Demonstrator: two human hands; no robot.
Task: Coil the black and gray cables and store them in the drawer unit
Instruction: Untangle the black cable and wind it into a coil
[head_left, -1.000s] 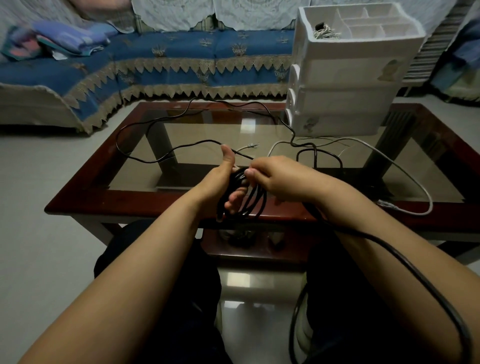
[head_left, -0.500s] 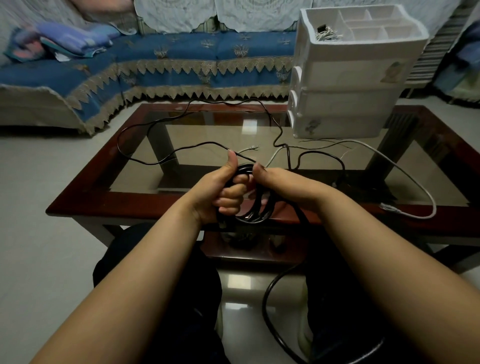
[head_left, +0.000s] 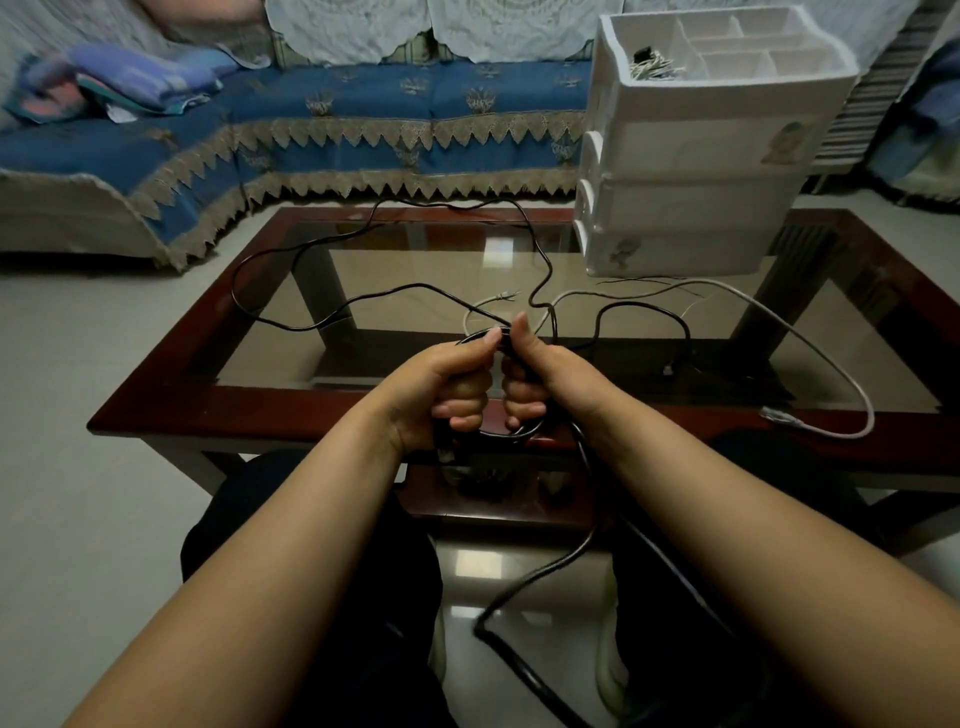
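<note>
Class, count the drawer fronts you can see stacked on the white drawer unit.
3: the top drawer front under the divided tray, the middle below it, the bottom resting on the table.

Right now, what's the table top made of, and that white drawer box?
The table top looks like tinted glass: you can see the legs through it, and it reflects light. Its frame looks like glossy dark red wood. The drawer box looks like matte white plastic, probably.

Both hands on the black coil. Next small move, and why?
Probably draw up the slack and lay one more loop: the left hand and right hand grip the black cable coil, but a long tail hangs to the floor. The drawer unit can wait.
</note>
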